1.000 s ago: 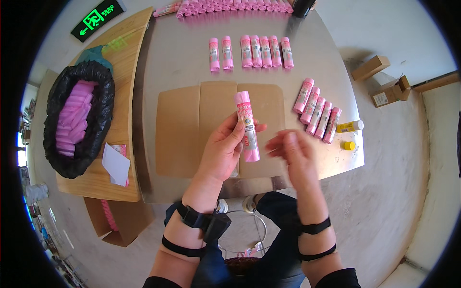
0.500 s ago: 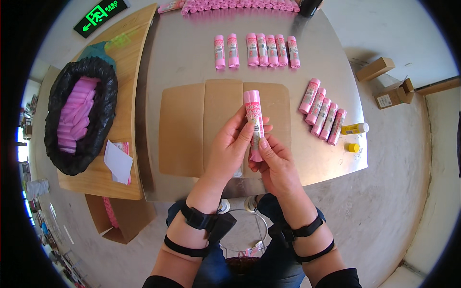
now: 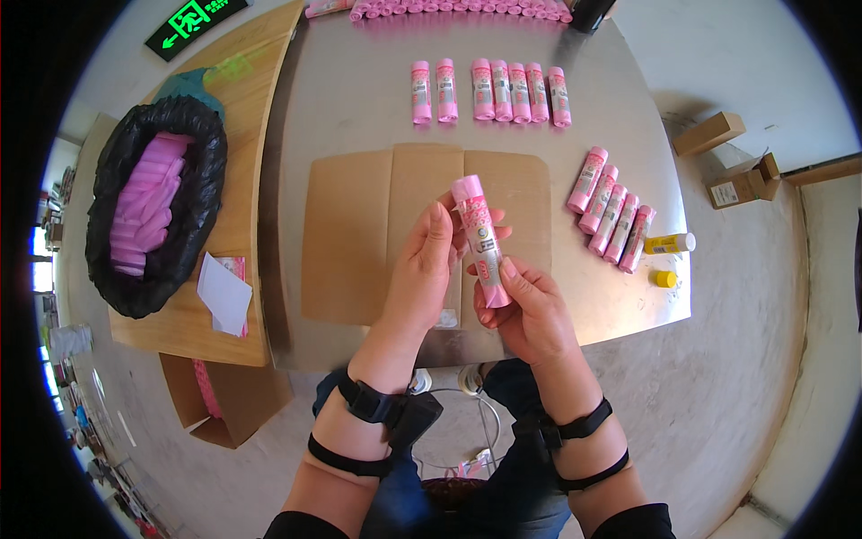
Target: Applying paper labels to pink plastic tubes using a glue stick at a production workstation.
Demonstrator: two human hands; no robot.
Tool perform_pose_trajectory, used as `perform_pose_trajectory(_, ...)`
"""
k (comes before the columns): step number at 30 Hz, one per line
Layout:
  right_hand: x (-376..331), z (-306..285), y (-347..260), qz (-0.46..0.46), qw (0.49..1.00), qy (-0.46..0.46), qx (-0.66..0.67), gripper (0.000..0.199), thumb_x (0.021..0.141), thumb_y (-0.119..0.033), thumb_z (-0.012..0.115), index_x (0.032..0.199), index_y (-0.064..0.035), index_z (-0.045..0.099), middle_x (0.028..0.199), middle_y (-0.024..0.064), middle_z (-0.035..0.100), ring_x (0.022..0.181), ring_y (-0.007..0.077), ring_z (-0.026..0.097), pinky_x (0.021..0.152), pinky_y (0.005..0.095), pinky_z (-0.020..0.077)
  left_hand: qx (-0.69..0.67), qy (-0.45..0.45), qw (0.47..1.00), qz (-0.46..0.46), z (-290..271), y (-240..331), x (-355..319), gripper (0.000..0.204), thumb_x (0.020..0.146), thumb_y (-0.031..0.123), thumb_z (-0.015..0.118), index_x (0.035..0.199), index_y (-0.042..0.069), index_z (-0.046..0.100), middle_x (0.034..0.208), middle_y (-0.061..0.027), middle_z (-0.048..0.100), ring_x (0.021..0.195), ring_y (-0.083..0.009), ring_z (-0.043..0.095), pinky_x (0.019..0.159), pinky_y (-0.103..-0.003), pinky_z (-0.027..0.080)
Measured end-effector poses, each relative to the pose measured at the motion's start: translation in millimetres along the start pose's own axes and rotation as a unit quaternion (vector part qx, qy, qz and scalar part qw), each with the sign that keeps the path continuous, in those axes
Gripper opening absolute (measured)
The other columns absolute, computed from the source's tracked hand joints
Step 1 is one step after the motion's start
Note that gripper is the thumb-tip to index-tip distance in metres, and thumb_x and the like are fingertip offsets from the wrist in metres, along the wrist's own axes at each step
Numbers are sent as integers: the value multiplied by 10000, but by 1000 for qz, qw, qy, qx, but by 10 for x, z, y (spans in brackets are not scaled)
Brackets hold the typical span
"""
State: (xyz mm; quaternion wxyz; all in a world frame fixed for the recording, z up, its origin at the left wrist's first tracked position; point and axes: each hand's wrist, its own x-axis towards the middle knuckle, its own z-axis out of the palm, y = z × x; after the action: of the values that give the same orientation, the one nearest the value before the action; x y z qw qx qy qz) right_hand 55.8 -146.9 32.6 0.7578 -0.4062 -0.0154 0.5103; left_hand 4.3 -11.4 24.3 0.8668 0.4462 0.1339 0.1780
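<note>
Over the flattened cardboard (image 3: 346,242) I hold a pink roll of plastic bags (image 3: 480,238), wrapped in a printed pink-and-grey label and leaning slightly. My left hand (image 3: 429,256) cradles its upper half; the fingers pass behind it and the thumb stands off its left side. My right hand (image 3: 537,310) grips the lower end between thumb and fingers. On the right lies a slanted row of labelled rolls (image 3: 612,211). Beside them are a yellow glue stick (image 3: 666,243) and its yellow cap (image 3: 665,278).
More labelled rolls (image 3: 518,92) lie in a row beyond the cardboard, with a pink pile (image 3: 458,9) at the metal table's far edge. Left, a wooden table bears a black bag (image 3: 205,202) of pink rolls and white paper (image 3: 224,295). An open carton (image 3: 242,404) stands below.
The roll has turned about its length, showing more of its label, and its top now leans left. My left thumb has lifted off it. The whole view has shifted slightly.
</note>
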Motion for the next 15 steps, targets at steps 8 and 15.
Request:
perform_pose_trajectory(8, 41, 215, 73, 33, 999, -13, -4, 317, 960, -278, 472, 1050, 14, 557, 798, 64, 608, 693, 144, 601, 616, 259, 492, 69, 42, 996, -22, 68, 138, -35, 450, 977, 332, 416, 1321, 43, 390, 999, -118, 591, 959, -229, 616, 789, -315, 503)
perform_pose_trajectory(15, 119, 155, 198, -29, 988, 27, -151, 362, 985, -335, 401, 1019, -6, 550, 733, 38, 565, 584, 98, 535, 505, 215, 430, 86, 60, 994, 9, 71, 35, -34, 401, 953, 283, 501, 1239, 12, 429, 929, -109, 599, 886, -187, 625, 752, -274, 495)
